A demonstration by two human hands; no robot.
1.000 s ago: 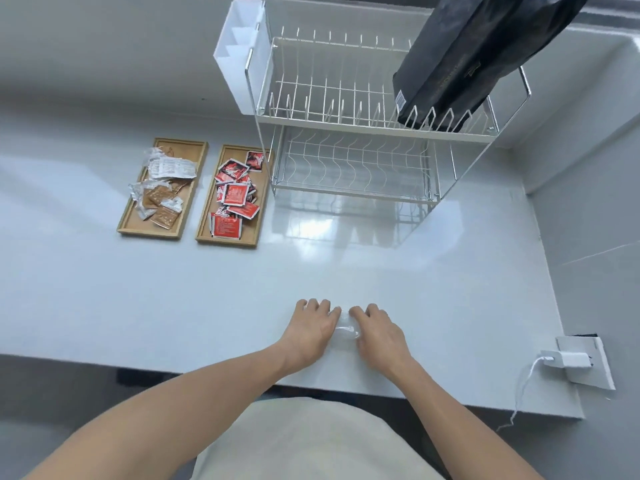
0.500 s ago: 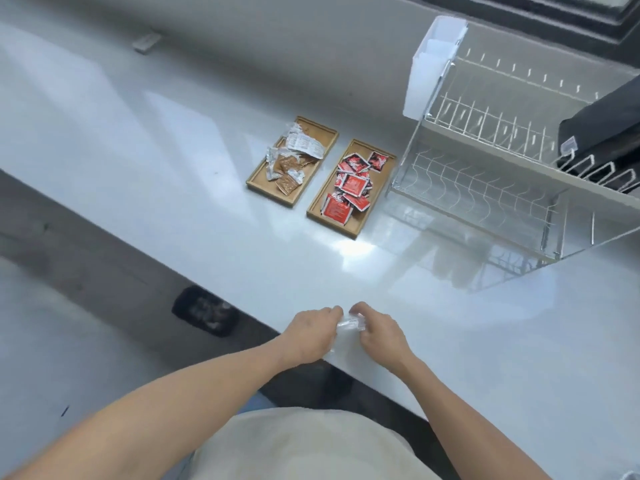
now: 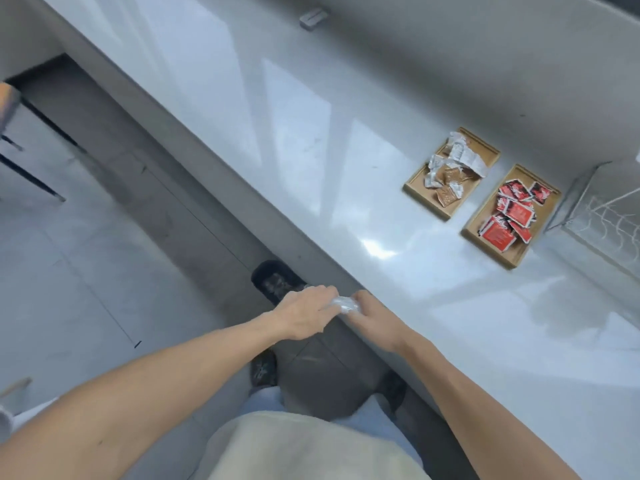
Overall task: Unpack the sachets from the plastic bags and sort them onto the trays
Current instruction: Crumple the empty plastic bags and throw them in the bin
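Head view looks steeply down over the near edge of a glossy white countertop (image 3: 398, 271), where both bare hands meet. Left hand (image 3: 304, 315) and right hand (image 3: 372, 315) together pinch a small crumpled clear plastic bag (image 3: 343, 305), which sits between the fingertips of the two hands, right at the counter's front edge. Each hand's fingers are closed onto the bag, the left gripping its left end and the right its right end; the bag's contents are too small and blurred to make out.

Well apart from the hands, farther back and to the right on the counter, two rectangular wooden trays lie side by side, just beside each other. Left wooden tray (image 3: 483, 150) holds a loose pile of silvery-white and brown sachets (image 3: 450, 168). Right wooden tray (image 3: 512, 258) holds a pile of red sachets (image 3: 512, 213), overlapping one another. Just beyond the right tray, at the frame's right edge, stands part of a white wire dish rack (image 3: 609, 209).

Below the counter a dark shoe (image 3: 277, 282) shows on the pale tiled floor (image 3: 86, 271)
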